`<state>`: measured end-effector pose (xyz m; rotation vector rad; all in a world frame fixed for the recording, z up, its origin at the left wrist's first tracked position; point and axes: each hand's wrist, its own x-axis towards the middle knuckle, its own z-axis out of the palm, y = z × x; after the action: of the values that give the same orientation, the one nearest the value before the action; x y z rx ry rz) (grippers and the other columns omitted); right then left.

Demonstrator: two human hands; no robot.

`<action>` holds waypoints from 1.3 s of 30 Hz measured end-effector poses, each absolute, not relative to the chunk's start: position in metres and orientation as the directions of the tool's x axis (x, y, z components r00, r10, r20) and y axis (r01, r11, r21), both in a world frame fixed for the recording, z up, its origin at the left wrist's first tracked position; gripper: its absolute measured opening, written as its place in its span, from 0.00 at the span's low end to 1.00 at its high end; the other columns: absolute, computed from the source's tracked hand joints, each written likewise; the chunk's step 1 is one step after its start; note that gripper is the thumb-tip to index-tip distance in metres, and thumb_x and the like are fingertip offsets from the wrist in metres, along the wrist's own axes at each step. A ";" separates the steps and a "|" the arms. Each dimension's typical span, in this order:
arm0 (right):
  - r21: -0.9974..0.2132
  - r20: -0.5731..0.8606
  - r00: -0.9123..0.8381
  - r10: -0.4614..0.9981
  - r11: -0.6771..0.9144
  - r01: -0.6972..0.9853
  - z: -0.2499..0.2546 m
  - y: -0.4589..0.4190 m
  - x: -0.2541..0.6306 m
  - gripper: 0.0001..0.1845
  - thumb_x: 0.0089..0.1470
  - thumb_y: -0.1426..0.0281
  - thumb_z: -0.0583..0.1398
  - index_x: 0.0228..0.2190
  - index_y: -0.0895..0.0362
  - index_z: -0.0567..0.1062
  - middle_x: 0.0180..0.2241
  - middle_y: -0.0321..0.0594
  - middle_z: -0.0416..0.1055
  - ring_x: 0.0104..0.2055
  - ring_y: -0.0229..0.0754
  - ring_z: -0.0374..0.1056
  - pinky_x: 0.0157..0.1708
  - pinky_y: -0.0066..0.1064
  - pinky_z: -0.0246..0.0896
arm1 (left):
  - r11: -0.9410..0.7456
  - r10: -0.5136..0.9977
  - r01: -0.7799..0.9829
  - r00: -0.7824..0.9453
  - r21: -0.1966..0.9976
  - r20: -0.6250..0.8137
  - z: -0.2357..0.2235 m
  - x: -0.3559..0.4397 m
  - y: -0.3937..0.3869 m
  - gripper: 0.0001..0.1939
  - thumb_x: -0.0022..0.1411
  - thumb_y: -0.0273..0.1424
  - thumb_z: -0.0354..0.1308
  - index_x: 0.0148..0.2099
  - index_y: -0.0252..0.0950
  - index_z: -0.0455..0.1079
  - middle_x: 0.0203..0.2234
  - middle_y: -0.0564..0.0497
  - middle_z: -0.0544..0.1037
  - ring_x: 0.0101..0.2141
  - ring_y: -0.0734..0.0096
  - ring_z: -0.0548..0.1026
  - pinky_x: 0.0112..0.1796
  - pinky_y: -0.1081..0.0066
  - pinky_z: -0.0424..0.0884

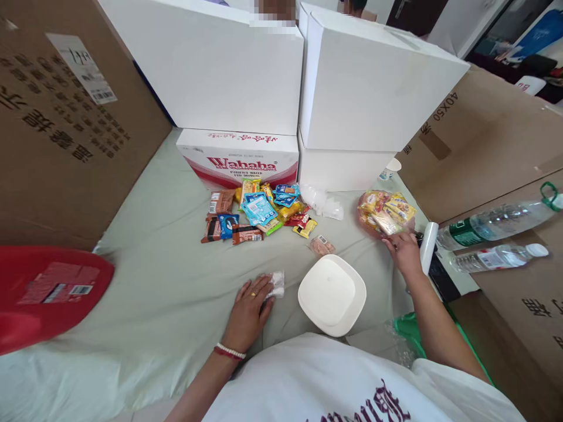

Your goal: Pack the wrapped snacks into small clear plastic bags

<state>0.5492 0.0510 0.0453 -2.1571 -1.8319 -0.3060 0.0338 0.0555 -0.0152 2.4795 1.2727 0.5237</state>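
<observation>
My left hand lies palm down on the cloth, its fingers stretched out. A small clear-and-white packet touches its fingertips. At the right, my right hand has its fingers on the near edge of a round, reddish see-through bundle of yellow snack packets; its fingertips are partly hidden there. A white square-shaped plate or lid lies face down between my hands. Just beyond it is a small pinkish packet.
Wrapped snacks are heaped before the Wahaha carton, beside crumpled white plastic. White boxes stand behind. A paper cup, a white roll and plastic bottles are rightward; a red object is leftward.
</observation>
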 end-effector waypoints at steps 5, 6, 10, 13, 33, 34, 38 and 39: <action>-0.275 0.408 0.269 0.873 -0.164 0.947 0.069 0.024 0.544 0.22 0.63 0.55 0.57 0.44 0.58 0.80 0.45 0.51 0.73 0.38 0.48 0.70 0.41 0.41 0.69 | -0.574 0.814 0.686 0.536 0.447 0.223 -0.015 0.035 0.056 0.17 0.72 0.36 0.51 0.58 0.39 0.72 0.61 0.44 0.74 0.62 0.57 0.70 0.63 0.50 0.60; -0.329 0.376 0.271 0.886 -0.146 0.933 0.075 0.019 0.532 0.21 0.63 0.55 0.56 0.45 0.57 0.80 0.47 0.51 0.73 0.39 0.48 0.71 0.41 0.40 0.69 | -0.574 0.814 0.676 0.533 0.461 0.232 -0.015 0.035 0.055 0.17 0.72 0.35 0.50 0.57 0.39 0.72 0.60 0.45 0.75 0.62 0.57 0.70 0.63 0.50 0.60; -0.553 -0.025 0.081 0.996 -0.082 0.829 0.084 0.001 0.466 0.21 0.64 0.54 0.56 0.49 0.53 0.78 0.45 0.47 0.77 0.42 0.48 0.73 0.37 0.35 0.69 | -0.547 0.837 0.651 0.442 0.527 0.324 -0.012 0.037 0.055 0.13 0.73 0.32 0.49 0.48 0.39 0.76 0.55 0.45 0.78 0.60 0.57 0.71 0.61 0.52 0.65; -0.581 -0.250 -0.037 0.968 -0.119 0.805 0.078 -0.007 0.431 0.20 0.63 0.55 0.57 0.49 0.52 0.78 0.39 0.43 0.78 0.36 0.46 0.72 0.34 0.33 0.67 | -0.487 0.867 0.696 0.315 0.527 0.385 -0.011 0.037 0.057 0.12 0.70 0.34 0.54 0.47 0.36 0.76 0.56 0.39 0.75 0.60 0.51 0.69 0.58 0.51 0.68; -0.907 -0.207 -0.021 0.978 -0.184 0.378 0.062 0.116 0.267 0.22 0.57 0.61 0.59 0.52 0.55 0.74 0.46 0.45 0.77 0.23 0.39 0.72 0.30 0.34 0.69 | -0.158 0.970 0.641 0.244 0.751 -0.004 0.021 0.002 0.015 0.10 0.67 0.35 0.55 0.42 0.38 0.77 0.31 0.50 0.79 0.31 0.67 0.76 0.35 0.68 0.72; -0.920 -0.160 -0.015 0.987 -0.144 0.365 0.061 0.115 0.262 0.23 0.58 0.59 0.59 0.52 0.55 0.74 0.50 0.47 0.75 0.25 0.38 0.72 0.31 0.34 0.70 | -0.131 0.975 0.607 0.222 0.784 -0.009 0.027 0.002 0.012 0.09 0.67 0.35 0.56 0.41 0.39 0.77 0.30 0.51 0.78 0.30 0.69 0.75 0.34 0.70 0.71; -0.951 -0.096 -0.004 0.995 -0.091 0.294 0.066 0.090 0.265 0.20 0.61 0.53 0.58 0.45 0.55 0.77 0.40 0.43 0.75 0.32 0.40 0.70 0.30 0.31 0.68 | -0.103 0.983 0.530 0.182 0.842 0.006 0.044 0.016 0.009 0.08 0.68 0.33 0.56 0.37 0.39 0.75 0.27 0.53 0.77 0.28 0.72 0.72 0.33 0.72 0.69; -0.961 -0.148 -0.067 0.987 -0.127 0.246 0.067 0.080 0.268 0.21 0.60 0.52 0.60 0.44 0.54 0.78 0.38 0.42 0.75 0.34 0.41 0.69 0.29 0.30 0.67 | -0.113 0.981 0.512 0.192 0.851 0.015 0.047 0.022 0.011 0.08 0.68 0.33 0.55 0.37 0.39 0.75 0.27 0.53 0.77 0.29 0.72 0.72 0.34 0.71 0.68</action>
<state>0.2681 0.0799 0.0673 -1.4535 -1.3848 1.2525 0.0219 0.0114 0.0467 1.7328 1.4156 0.8070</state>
